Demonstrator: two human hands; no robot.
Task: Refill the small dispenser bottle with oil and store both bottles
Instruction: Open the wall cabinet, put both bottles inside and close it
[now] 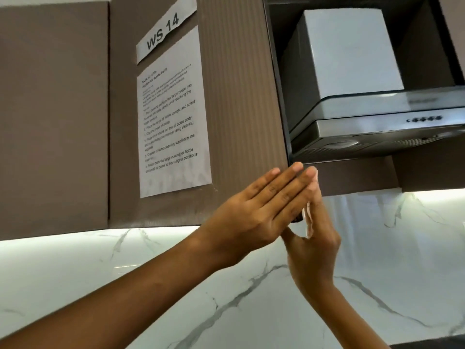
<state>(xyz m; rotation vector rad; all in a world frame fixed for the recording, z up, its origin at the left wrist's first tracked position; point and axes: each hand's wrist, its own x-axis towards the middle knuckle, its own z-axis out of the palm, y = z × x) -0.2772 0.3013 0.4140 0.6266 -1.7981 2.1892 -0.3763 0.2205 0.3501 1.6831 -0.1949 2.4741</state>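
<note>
Neither bottle is in view. My left hand (254,212) lies flat with straight fingers on the front of a brown ribbed upper cabinet door (236,96), near its lower right corner. My right hand (314,233) is at the door's right edge. Its fingers point up behind the edge and its thumb is under the bottom corner, so the corner sits between thumb and fingers. Whether the door is fully closed cannot be told.
A printed task sheet (173,132) and a "WS 14" label (166,31) are taped to the door. A plain brown cabinet door (52,117) is to the left. A steel range hood (377,122) hangs to the right. A lit white marble backsplash (151,268) runs below.
</note>
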